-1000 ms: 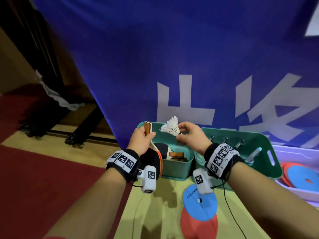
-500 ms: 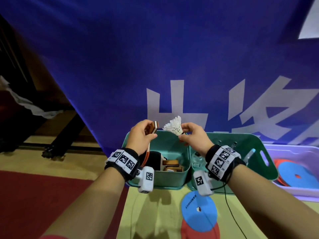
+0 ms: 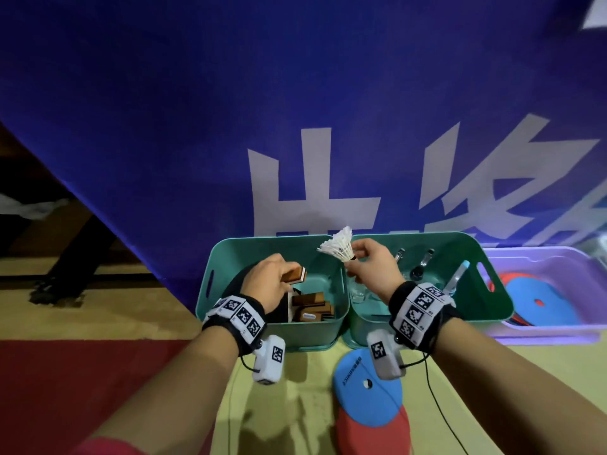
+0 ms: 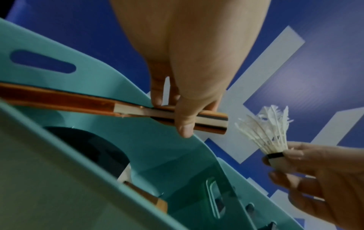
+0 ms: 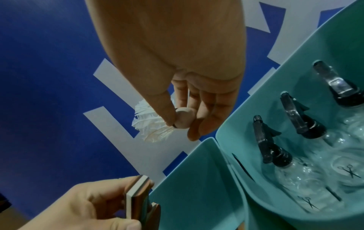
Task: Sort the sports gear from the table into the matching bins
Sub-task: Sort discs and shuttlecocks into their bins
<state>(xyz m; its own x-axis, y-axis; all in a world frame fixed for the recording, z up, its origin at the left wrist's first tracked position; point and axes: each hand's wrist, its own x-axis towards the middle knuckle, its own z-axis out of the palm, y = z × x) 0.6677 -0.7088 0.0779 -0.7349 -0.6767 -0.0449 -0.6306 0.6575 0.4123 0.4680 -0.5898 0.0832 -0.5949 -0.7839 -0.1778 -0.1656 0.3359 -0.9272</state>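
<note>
My left hand [image 3: 274, 279] grips the wooden handle of a table tennis paddle [image 4: 208, 123], whose blade hangs down inside the left teal bin [image 3: 213, 310]. That bin holds other paddles [image 3: 312, 308]. My right hand [image 3: 364, 267] pinches a white feather shuttlecock [image 3: 338, 246] by its cork base [image 5: 184, 117], feathers pointing up and left, above the seam between the two teal bins. In the right wrist view my left hand [image 5: 94, 207] shows at the bottom left, fingers curled round the paddle handle [image 5: 138, 200].
The right teal bin [image 3: 492, 290] holds several clear spray bottles [image 5: 291, 169]. A purple bin [image 3: 558, 333] at the far right holds flat blue and red discs. A blue disc [image 3: 364, 392] lies over a red disc [image 3: 371, 435] on the floor in front. A blue banner [image 3: 295, 110] hangs right behind the bins.
My left hand has lowered the paddle, so its blade now hangs inside the left teal bin. My right hand has carried the shuttlecock slightly right, over the bins' seam. The view has drawn closer.
</note>
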